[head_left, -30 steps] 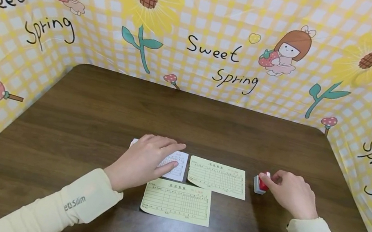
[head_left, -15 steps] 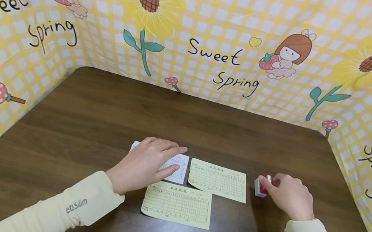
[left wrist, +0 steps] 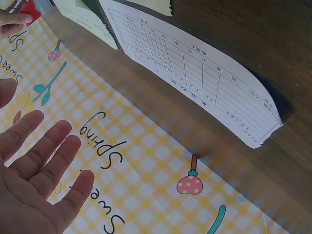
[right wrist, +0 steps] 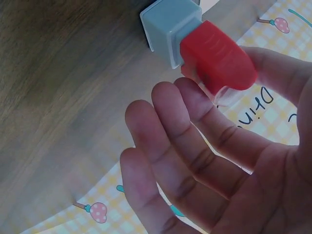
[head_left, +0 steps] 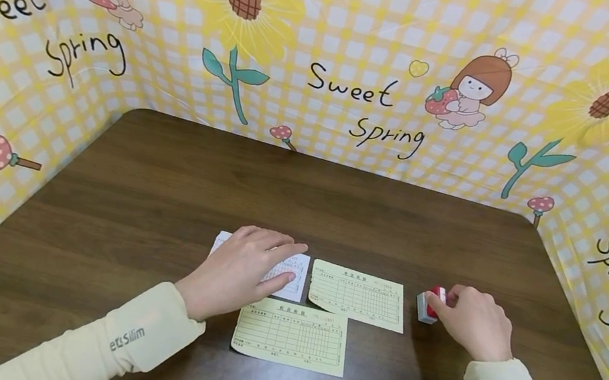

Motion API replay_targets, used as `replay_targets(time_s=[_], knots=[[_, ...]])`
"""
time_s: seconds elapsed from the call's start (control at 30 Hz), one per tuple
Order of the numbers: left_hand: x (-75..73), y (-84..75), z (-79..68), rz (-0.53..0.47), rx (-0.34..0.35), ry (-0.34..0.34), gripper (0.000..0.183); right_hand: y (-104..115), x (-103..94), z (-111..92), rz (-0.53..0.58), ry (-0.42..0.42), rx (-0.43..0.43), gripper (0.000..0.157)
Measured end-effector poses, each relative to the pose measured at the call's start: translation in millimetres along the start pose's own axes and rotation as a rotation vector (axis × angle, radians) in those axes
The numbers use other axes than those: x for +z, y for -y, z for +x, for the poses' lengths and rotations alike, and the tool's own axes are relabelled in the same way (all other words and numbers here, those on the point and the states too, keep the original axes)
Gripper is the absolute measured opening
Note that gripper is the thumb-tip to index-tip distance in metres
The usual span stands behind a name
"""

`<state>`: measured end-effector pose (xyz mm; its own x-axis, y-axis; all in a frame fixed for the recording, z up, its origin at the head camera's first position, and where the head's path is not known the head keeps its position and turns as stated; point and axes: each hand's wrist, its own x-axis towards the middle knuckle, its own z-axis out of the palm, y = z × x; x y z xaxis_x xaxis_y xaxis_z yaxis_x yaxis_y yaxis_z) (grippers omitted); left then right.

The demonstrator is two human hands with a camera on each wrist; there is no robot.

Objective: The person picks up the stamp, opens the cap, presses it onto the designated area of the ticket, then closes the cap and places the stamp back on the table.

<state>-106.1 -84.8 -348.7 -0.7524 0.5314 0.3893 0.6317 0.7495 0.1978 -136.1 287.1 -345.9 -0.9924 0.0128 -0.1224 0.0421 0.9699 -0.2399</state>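
Note:
My left hand (head_left: 246, 269) is held over a white receipt form (head_left: 295, 271) and hides much of its left part. In the left wrist view the fingers of that hand (left wrist: 41, 180) are extended, and the sheet (left wrist: 190, 73) appears apart from them, its torn end curling up. My right hand (head_left: 478, 322) is at a self-inking stamp (head_left: 428, 307) with a red handle and grey base, standing on the table. The right wrist view shows thumb and index finger on opposite sides of the red handle (right wrist: 217, 56), pinching it; the other fingers are loosely bent.
Two pale yellow receipt forms lie flat: one (head_left: 359, 295) between the white form and the stamp, another (head_left: 291, 337) nearer to me. The dark wooden table (head_left: 222, 169) is bordered at the back and sides by a yellow checked cloth (head_left: 357, 29).
The head view has shifted slightly. The forms stay where they were, my left hand keeps its place over the white form, and my right fingers remain at the stamp.

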Motion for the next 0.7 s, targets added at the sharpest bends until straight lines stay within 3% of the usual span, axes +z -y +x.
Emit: replay_targets(time_s=[0.3,0.7], knots=[[0.0,-2.5,0.4,-0.01,-0.017,0.018,0.043,-0.5,-0.9,-0.8,-0.005,-0.011,0.01,0.038],[2.4,-3.5,0.8,-0.028,-0.041,0.049,0.044,10.5,-7.4,-9.2,0.041,-0.157,-0.054,0.034]])
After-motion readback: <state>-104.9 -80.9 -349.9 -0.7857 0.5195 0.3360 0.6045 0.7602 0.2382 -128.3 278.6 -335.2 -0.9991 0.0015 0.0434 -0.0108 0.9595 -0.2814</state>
